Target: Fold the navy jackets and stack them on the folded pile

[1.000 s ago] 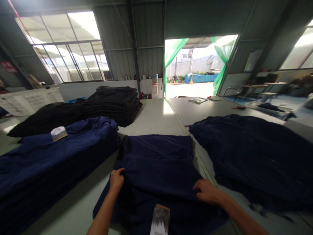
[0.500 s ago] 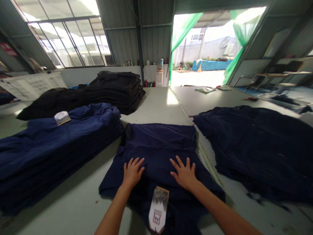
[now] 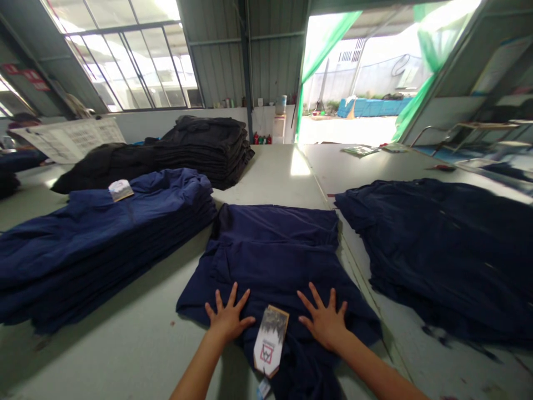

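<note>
A navy blue garment [image 3: 275,261] lies spread on the pale table in front of me, its upper part folded into a flat band. My left hand [image 3: 229,316] rests palm down on its left side, fingers spread. On the right side my right hand [image 3: 325,319] presses flat in the same way, fingers apart. Between the two hands a white and grey paper hang tag [image 3: 271,341] lies on the cloth, with a small pale label [image 3: 264,389] below it. The garment's near end is bunched beneath the tag and runs toward the bottom edge.
A stack of folded blue garments [image 3: 137,239] with a tag [image 3: 120,190] on top stands left. Behind it is a black garment stack [image 3: 208,150]. A dark navy pile [image 3: 441,255] lies right. Flat packets [image 3: 360,150] sit on the far tabletop [image 3: 270,172]. A person [image 3: 25,125] is far left.
Both hands have slid toward me over the garment, and their fingers are spread wider. The hang tag lies a little higher in view, and the camera view has shifted slightly.
</note>
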`<action>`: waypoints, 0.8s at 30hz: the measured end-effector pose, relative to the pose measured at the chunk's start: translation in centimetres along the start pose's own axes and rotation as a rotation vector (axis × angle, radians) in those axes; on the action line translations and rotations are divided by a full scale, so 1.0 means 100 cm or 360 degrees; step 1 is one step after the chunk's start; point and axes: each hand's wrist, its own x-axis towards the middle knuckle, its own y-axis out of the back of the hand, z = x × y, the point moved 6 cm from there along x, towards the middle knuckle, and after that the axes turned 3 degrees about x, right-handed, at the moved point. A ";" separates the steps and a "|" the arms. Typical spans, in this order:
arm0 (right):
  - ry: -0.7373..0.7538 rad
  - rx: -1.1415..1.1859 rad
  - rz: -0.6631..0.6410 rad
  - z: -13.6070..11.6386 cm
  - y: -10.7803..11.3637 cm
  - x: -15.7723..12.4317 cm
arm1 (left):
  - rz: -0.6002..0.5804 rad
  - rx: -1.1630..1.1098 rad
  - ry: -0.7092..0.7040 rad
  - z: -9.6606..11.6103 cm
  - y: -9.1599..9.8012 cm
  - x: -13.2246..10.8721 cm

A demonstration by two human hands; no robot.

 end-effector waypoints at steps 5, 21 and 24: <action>0.0147 0.0039 0.0101 0.017 0.005 0.029 | 0.0266 0.0007 -0.0010 0.009 -0.006 0.016; 0.0399 0.0128 -0.0213 -0.027 0.051 -0.052 | 0.0106 -0.0983 -0.0321 0.069 0.001 -0.012; 0.0353 0.0309 -0.0009 -0.030 0.087 -0.030 | -0.0033 -0.1506 -0.0421 0.058 0.011 -0.012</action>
